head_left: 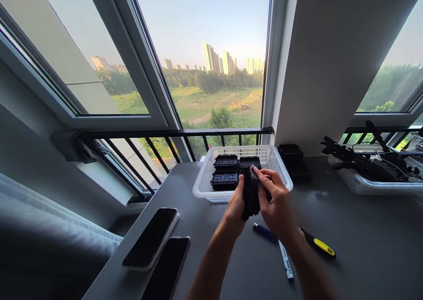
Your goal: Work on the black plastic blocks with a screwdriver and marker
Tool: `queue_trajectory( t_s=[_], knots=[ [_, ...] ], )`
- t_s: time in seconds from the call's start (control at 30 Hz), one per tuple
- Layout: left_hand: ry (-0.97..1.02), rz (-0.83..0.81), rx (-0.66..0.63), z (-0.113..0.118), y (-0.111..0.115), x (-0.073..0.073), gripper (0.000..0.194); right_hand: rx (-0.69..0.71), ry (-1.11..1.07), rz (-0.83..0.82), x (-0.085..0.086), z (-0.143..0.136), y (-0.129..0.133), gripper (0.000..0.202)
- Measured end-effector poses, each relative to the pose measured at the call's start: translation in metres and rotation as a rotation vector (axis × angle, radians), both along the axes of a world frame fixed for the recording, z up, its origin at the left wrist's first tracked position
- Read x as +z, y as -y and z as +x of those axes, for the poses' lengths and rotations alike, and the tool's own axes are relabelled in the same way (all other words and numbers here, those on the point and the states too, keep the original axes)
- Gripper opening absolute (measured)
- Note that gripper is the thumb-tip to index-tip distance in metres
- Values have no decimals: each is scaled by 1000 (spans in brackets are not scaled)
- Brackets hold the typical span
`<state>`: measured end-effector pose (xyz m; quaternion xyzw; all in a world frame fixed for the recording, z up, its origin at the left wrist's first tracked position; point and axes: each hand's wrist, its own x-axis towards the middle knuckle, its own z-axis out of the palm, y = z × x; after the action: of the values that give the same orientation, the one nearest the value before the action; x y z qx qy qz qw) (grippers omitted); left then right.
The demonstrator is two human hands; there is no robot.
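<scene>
A black ribbed plastic part is held upright between both hands, in front of the white basket. My left hand grips its left side, thumb along the edge. My right hand is closed at its right side, with fingertips pressed on the top near a small greyish spot. Behind them, the white perforated basket contains several similar black parts laid side by side.
Two phones lie at the left. A dark blue item, a white marker and a yellow-black tool are near my right forearm. More black parts and a filled white basket stand rightward.
</scene>
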<state>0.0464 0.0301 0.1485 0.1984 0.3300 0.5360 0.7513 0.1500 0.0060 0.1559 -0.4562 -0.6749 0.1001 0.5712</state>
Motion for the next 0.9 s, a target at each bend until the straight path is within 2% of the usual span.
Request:
queue_trajectory(
  t_s=[0.07,0.13,0.3,0.4,0.5,0.57,0.63,0.73,0.9],
  knots=[
    [40,1,1,7,3,-3,43,52,69,-19,-3,-1,-1,52],
    [66,-29,67,6,1,-3,44,122,124,-60,-3,-4,2,53],
    [145,-52,190,-18,-18,2,46,332,185,-183,6,-11,11,37],
    [145,-14,202,-25,-22,5,50,292,52,-169,8,-8,12,36],
    [87,15,164,-21,-16,5,50,107,-95,-82,8,-3,8,40],
    [52,53,123,-14,-9,4,50,36,-110,-48,6,-2,6,43],
    [47,97,74,-9,-3,3,53,70,-79,-50,4,-4,4,44],
    [77,105,27,-6,2,3,54,213,-7,-92,1,-9,4,47],
    [56,-53,24,-14,-4,5,56,320,29,-180,5,-9,9,44]
  ],
)
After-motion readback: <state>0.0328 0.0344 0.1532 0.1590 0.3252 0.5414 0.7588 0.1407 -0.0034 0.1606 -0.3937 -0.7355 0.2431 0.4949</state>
